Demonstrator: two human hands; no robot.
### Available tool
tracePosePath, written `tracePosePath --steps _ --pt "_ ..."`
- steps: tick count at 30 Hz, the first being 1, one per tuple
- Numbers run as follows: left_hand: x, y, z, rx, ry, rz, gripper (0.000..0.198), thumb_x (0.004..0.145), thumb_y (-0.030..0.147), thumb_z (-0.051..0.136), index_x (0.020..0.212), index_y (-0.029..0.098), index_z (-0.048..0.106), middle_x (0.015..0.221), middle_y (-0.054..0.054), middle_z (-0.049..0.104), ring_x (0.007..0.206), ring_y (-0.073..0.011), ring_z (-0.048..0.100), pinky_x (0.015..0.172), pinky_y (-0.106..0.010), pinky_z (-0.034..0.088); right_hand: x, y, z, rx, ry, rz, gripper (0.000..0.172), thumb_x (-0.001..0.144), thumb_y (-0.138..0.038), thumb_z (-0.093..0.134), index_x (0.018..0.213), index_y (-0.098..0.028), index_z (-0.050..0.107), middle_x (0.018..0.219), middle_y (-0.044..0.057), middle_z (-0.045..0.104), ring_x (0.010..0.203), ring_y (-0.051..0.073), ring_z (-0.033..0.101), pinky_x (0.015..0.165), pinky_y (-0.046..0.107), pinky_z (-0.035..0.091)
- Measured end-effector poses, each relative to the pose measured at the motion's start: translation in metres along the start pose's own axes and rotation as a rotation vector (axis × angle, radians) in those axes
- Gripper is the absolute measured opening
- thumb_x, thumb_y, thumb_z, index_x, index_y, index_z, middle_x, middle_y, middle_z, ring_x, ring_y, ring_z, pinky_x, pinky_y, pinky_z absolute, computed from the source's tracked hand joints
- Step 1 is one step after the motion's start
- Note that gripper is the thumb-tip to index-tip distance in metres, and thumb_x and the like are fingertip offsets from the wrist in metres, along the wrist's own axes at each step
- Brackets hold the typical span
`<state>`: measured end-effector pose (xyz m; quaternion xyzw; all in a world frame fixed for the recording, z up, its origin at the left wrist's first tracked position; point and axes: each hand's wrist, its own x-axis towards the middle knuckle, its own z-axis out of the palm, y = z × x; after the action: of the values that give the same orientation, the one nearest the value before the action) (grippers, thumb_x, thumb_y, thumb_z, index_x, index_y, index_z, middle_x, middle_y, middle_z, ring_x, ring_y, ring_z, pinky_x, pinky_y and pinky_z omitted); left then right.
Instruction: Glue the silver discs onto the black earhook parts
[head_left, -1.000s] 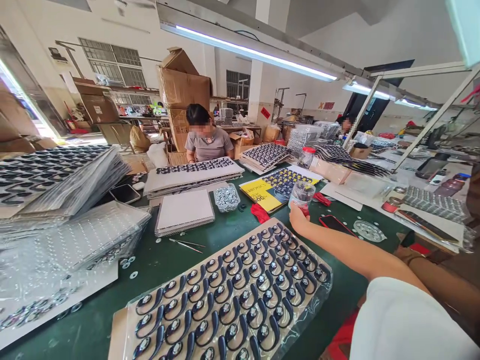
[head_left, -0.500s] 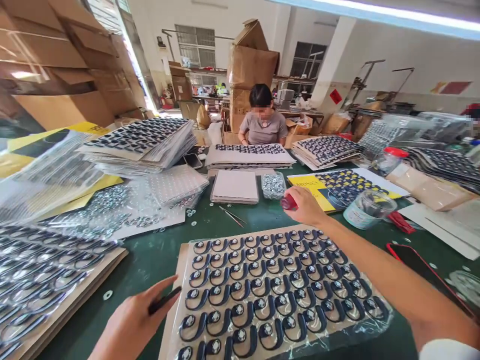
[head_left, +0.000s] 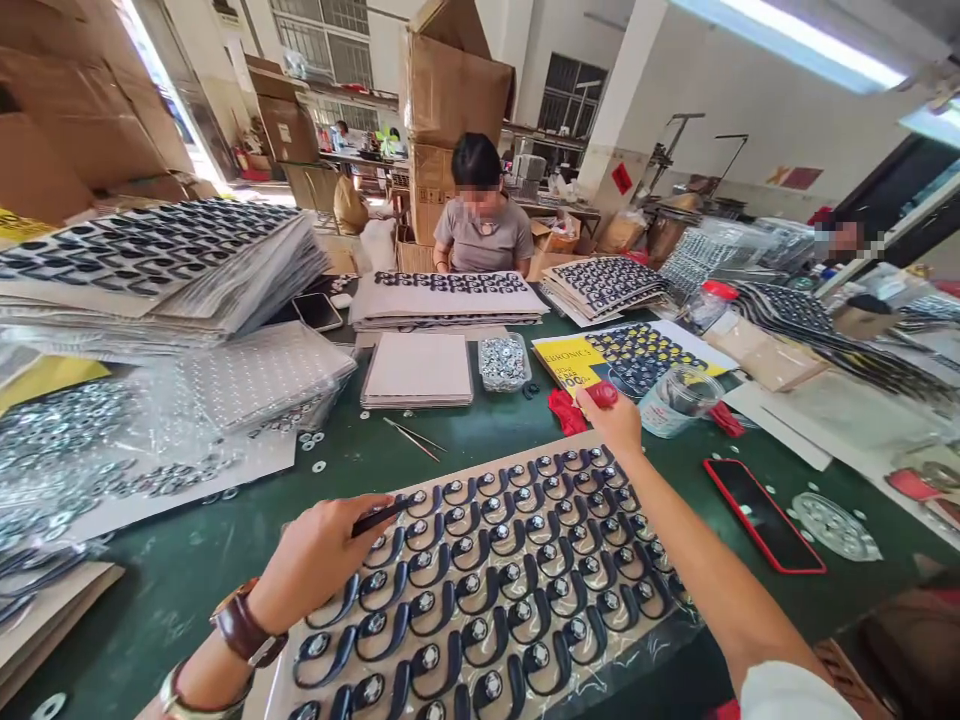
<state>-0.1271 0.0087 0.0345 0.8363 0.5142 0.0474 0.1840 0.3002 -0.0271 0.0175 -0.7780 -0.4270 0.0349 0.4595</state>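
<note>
A card sheet under clear film (head_left: 480, 590) lies before me, bearing rows of black curved hook-shaped pieces, each with a silvery round part. My left hand (head_left: 322, 550) is closed round a slim black stick-like tool (head_left: 379, 517), whose tip is over the sheet's far left corner. Past the sheet's far right edge, my right hand (head_left: 619, 425) grips a small red rounded object (head_left: 602, 394); most of it is hidden by the fingers. A crumpled red cloth (head_left: 568, 411) lies just left of that hand. Metal tweezers (head_left: 414, 437) rest on the green table beyond the sheet.
Beyond are a tub of metal washers (head_left: 503, 362), a stack of white cards (head_left: 417, 369) and a clear jar (head_left: 679, 402). Loose washers (head_left: 67, 440) spread at left. A red-edged phone (head_left: 763, 515) lies at right. Across the table sits a person (head_left: 484, 230).
My view has swung right. The left hand has moved from beside the sheet to its far left corner with the black tool. The right hand, still gripping the red object, is now near the red cloth.
</note>
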Motion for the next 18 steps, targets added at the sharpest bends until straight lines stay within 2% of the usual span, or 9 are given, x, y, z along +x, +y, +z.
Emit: tracePosePath --steps 2,5,7,9,12,15,18 --pt "0.020 0.012 0.006 -0.006 -0.073 0.060 0.027 0.093 0.042 0.050 0.110 0.032 0.068 0.099 0.001 0.074 0.091 -0.0184 0.069 0.076 -0.025 0.050 -0.010 0.005 0.001 0.010 -0.057 0.010 0.044 0.072 -0.062 0.067 0.075 -0.018 0.070 0.075 0.012 0.075 0.076 0.030 0.070 0.068 0.035 0.051" --pt "0.053 0.036 0.018 0.007 -0.140 0.093 0.029 0.095 0.041 0.052 0.111 0.018 0.063 0.103 -0.005 0.068 0.091 -0.0173 0.066 0.083 -0.035 0.053 -0.025 -0.006 0.029 0.097 -0.219 -0.005 0.043 0.077 -0.060 0.063 0.070 -0.018 0.072 0.068 0.007 0.075 0.060 0.023 0.070 0.063 0.032 0.053" --pt "0.071 0.050 0.026 0.021 -0.161 0.089 0.030 0.094 0.040 0.055 0.111 0.015 0.060 0.107 -0.006 0.064 0.094 -0.0173 0.064 0.085 -0.038 0.054 -0.031 -0.019 0.047 0.156 -0.291 -0.017 0.044 0.078 -0.060 0.062 0.072 -0.018 0.074 0.071 0.006 0.076 0.059 0.021 0.070 0.060 0.029 0.053" --pt "0.082 0.059 0.032 0.034 -0.168 0.080 0.030 0.094 0.038 0.056 0.114 0.015 0.059 0.112 -0.007 0.062 0.098 -0.0183 0.063 0.086 -0.039 0.054 -0.030 -0.028 0.053 0.196 -0.298 -0.011 0.046 0.079 -0.061 0.060 0.080 -0.018 0.075 0.076 0.007 0.077 0.062 0.021 0.071 0.059 0.028 0.053" --pt "0.089 0.064 0.036 0.044 -0.169 0.077 0.031 0.094 0.038 0.056 0.116 0.016 0.058 0.115 -0.008 0.061 0.100 -0.0190 0.062 0.087 -0.040 0.054 -0.015 -0.025 0.037 0.199 -0.211 0.036 0.050 0.081 -0.063 0.057 0.085 -0.016 0.074 0.083 0.011 0.077 0.070 0.025 0.073 0.061 0.030 0.053" --pt "0.089 0.063 0.036 0.045 -0.169 0.079 0.031 0.094 0.038 0.056 0.116 0.016 0.058 0.115 -0.008 0.061 0.100 -0.0191 0.062 0.087 -0.040 0.054 -0.003 -0.008 0.012 0.161 -0.112 0.098 0.046 0.073 -0.062 0.066 0.079 -0.016 0.072 0.080 0.015 0.077 0.082 0.032 0.072 0.067 0.035 0.053" --pt "0.092 0.061 0.038 0.040 -0.173 0.078 0.031 0.094 0.038 0.056 0.116 0.016 0.058 0.115 -0.008 0.061 0.100 -0.0190 0.062 0.087 -0.040 0.054 -0.007 0.002 0.009 0.183 -0.156 0.147 0.041 0.069 -0.059 0.070 0.070 -0.018 0.070 0.069 0.012 0.075 0.074 0.032 0.073 0.063 0.035 0.053"
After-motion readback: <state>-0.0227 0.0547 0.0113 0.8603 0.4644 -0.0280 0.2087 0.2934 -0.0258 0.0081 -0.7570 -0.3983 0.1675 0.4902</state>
